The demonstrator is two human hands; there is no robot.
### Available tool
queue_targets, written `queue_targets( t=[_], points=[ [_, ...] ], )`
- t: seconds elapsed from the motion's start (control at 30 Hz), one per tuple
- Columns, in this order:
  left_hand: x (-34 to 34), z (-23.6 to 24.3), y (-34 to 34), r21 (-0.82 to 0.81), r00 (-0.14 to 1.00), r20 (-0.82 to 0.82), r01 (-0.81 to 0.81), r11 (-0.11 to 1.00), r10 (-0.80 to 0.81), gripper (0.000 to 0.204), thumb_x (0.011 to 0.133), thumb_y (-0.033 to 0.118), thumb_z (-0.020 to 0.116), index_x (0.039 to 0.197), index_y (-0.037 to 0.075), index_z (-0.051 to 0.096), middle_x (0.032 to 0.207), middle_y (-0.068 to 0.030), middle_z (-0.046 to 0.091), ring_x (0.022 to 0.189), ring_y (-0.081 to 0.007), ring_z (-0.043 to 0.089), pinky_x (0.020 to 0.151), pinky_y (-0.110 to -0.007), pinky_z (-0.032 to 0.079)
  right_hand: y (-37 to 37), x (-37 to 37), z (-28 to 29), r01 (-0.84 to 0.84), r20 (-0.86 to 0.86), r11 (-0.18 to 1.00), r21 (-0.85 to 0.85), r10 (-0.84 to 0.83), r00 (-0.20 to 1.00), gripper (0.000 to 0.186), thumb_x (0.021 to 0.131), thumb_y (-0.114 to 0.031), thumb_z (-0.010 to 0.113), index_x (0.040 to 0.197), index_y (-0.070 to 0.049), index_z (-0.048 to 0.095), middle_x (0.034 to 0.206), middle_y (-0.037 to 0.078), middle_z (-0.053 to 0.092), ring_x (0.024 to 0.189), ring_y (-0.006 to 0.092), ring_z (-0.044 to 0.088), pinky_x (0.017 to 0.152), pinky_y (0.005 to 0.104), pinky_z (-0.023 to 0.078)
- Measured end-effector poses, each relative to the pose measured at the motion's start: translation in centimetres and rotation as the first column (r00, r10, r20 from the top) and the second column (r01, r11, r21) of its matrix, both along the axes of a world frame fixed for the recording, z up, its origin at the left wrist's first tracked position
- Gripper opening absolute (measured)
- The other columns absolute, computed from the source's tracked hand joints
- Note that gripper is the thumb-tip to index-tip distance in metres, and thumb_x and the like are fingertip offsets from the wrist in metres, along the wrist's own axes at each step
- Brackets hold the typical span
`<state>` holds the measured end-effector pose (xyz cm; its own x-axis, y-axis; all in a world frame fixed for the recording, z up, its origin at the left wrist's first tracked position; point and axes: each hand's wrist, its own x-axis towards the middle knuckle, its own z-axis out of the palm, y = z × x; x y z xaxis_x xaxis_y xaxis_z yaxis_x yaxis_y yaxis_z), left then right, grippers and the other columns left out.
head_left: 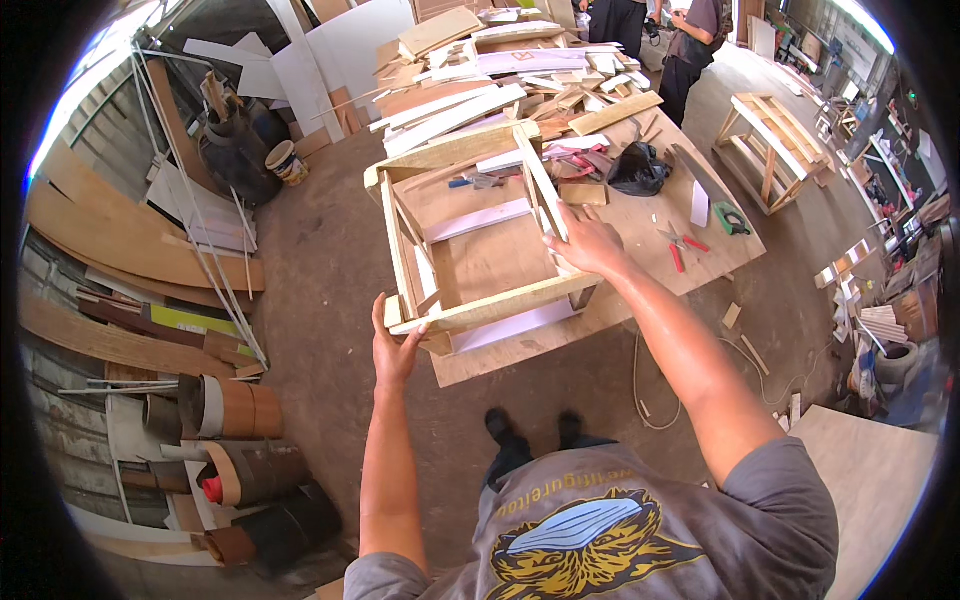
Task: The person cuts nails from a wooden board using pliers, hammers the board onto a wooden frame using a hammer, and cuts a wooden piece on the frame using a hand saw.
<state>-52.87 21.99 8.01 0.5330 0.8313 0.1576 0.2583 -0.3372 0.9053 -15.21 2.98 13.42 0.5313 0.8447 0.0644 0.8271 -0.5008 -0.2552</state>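
A box-like frame of pale wood strips (500, 303) stands on a plywood-topped table (640, 215) in front of me. My left hand (396, 345) grips its near left corner, thumb against the front rail and fingers round the outer side. Over the right-hand rail lies my right hand (590, 240), its fingers bent round the wood. Parts of both hands' fingers are hidden by the frame. Through the open top I see pale, white-faced strips (480, 219) low in the frame.
Right of the frame lie red-handled pliers (678, 258), a black plastic bag (640, 170) and a green-handled saw (733, 219). Scrap wood (470, 110) is heaped at the table's far end. A slatted wooden stand (770, 140) and people (690, 45) are beyond; rolled sheets (230, 407) lie left.
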Motion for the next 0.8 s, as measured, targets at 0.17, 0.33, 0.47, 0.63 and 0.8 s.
queue_targets(
  t=[0.17,0.33,0.47,0.63,0.8],
  points=[
    [0.1,-1.2,1.1,-0.168,0.982,0.175,0.098,0.981,-0.068,0.097,0.090,0.012,0.084,0.164,0.018,0.022,0.144,-0.0153,0.053,0.131,-0.0286,0.056,0.107,-0.045,0.053,0.7,-0.4,0.9,0.027,-0.002,0.996,-0.082,-0.027,1.000,0.090,0.101,-0.062,0.055,0.164,-0.004,0.028,0.147,0.025,0.059,0.142,0.0509,0.047,0.115,0.0522,0.045],
    [-0.6,-1.4,2.5,-0.191,0.972,0.220,0.130,0.973,-0.087,0.095,0.091,0.013,0.083,0.163,0.019,0.023,0.143,-0.0144,0.052,0.129,-0.0284,0.056,0.109,-0.046,0.052,2.2,-1.1,3.0,0.025,-0.087,0.991,-0.132,-0.037,0.995,0.085,0.101,-0.059,0.056,0.163,-0.006,0.031,0.134,0.024,0.068,0.127,0.0468,0.061,0.112,0.0515,0.047],
    [0.6,-1.2,2.3,-0.098,0.983,0.160,0.101,0.990,-0.085,0.101,0.088,0.023,0.088,0.165,0.018,0.022,0.143,-0.0188,0.058,0.130,-0.0278,0.059,0.104,-0.044,0.055,1.2,3.4,-1.8,0.152,-0.702,0.829,0.538,0.341,0.625,0.072,0.103,-0.053,0.057,0.153,-0.002,0.049,0.130,0.017,0.071,0.116,0.0329,0.068,0.107,0.0456,0.050],
    [-1.0,-5.1,2.8,-0.167,0.967,0.255,0.059,0.984,-0.015,0.107,0.091,0.035,0.085,0.168,0.012,0.015,0.151,-0.0191,0.052,0.137,-0.0304,0.053,0.112,-0.045,0.047,-4.6,3.0,-11.1,0.745,-0.965,0.617,0.254,0.212,0.154,0.073,0.107,-0.066,0.039,0.148,-0.009,0.056,0.144,0.007,0.063,0.135,0.0224,0.055,0.117,0.0408,0.037],
    [-2.8,-14.4,4.5,-0.223,0.976,0.118,0.205,0.953,-0.183,0.067,0.105,0.045,0.063,0.149,-0.003,0.048,0.145,-0.0156,0.060,0.134,-0.0298,0.055,0.114,-0.042,0.041,-3.4,1.1,-21.1,0.830,-0.976,0.516,0.211,0.155,0.152,0.073,0.107,-0.056,0.043,0.162,-0.009,0.037,0.168,0.007,0.037,0.155,0.0243,0.030,0.127,0.0424,0.021]
  ],
)
